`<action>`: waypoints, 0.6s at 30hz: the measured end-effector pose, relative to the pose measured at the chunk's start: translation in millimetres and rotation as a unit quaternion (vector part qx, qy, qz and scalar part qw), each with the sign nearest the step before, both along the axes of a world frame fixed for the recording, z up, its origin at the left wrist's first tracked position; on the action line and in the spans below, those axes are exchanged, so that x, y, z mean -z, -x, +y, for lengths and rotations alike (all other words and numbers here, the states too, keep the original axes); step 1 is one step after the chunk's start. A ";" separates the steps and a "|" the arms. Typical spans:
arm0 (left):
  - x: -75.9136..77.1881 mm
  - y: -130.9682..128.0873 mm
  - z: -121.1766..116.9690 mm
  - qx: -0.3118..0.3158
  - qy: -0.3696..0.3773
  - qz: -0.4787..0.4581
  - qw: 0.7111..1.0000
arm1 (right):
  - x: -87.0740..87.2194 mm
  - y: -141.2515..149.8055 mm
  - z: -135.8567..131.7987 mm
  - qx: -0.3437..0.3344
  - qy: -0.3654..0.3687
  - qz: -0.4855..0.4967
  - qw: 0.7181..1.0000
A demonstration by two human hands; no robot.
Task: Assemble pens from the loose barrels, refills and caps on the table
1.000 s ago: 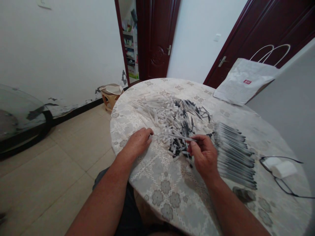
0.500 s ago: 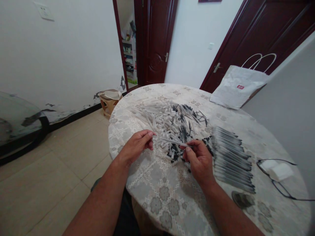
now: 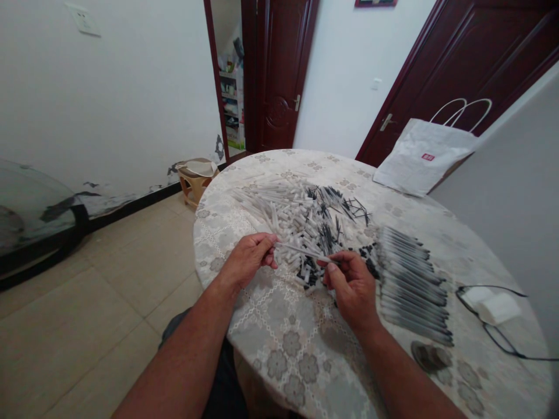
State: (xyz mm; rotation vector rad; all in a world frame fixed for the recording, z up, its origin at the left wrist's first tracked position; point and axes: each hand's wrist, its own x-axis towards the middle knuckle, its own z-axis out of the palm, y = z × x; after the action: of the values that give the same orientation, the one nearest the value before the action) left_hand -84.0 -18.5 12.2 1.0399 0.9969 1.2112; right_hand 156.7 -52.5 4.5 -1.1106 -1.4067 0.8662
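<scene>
A slim, pale pen spans the gap between my two hands, above the near side of a pile of pen parts. My right hand pinches its right end between thumb and fingers. At its left end, the thumb and forefinger of my left hand are closed on the tip; whether a small part is also between them is hidden. The pile holds clear tubes, short white pieces, black caps and thin dark refills. To the right of my right hand lies a neat row of dark-tipped pens.
A patterned cloth covers the round table. On its right lie eyeglasses beside white tissue, and a dark round object. A white paper bag stands at the back right. A stool is beyond the left edge.
My left hand has risen from the table beside the pile and moved to the pen's left end, closing on it. My right hand has shifted slightly left with the pen.
</scene>
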 end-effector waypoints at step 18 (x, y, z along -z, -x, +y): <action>-3.8 -6.5 -0.1 -0.047 0.021 -0.038 0.998 | 0.2 0.5 0.4 0.001 -0.068 -0.198 0.978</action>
State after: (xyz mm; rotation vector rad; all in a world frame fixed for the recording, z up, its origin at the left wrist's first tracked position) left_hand -77.5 -18.6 16.0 0.9165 1.0166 1.2928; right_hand 156.1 -52.2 4.2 -1.2233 -1.7623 0.5530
